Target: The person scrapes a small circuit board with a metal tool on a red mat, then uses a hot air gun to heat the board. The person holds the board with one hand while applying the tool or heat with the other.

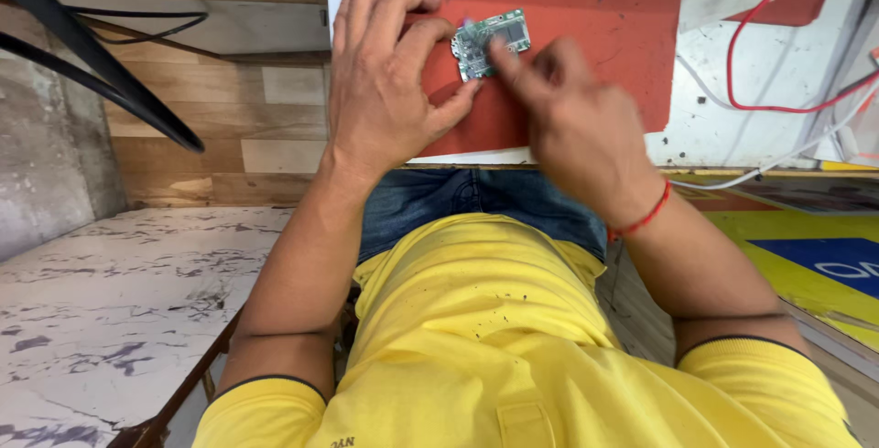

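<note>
Left hand [389,82] pinched a small green circuit board [492,42] by its left edge, thumb under the lower-left corner, index finger curled over the upper-left corner, other fingers arched above. Right hand [572,123] was motion-blurred; its index fingertip pressed on the board's middle, remaining fingers looked loosely curled, but the blur was too heavy to tell whether anything small sat between them. Board lay tilted slightly, flat on a red-orange work mat [595,36], near the mat's upper middle, with a row of notches on its left edge and a darker chip patch at right. Mat sat on a white scuffed benchtop [714,128], speckled with dark marks. A red thread bracelet [641,219] circled the right wrist. A red wire [742,54] looped over the bench right of the mat, and a white cable [787,160] ran along the bench's front edge below it. Person wore a yellow polo shirt [485,338] with dark sleeve trim and blue jeans [439,196], seated close to the bench. Yellow and blue printed sheet [806,247] lay at lower right under the right forearm. At left, black cables [101,73] crossed a wood-plank wall [229,128], with a marbled white surface [119,311] below.
</note>
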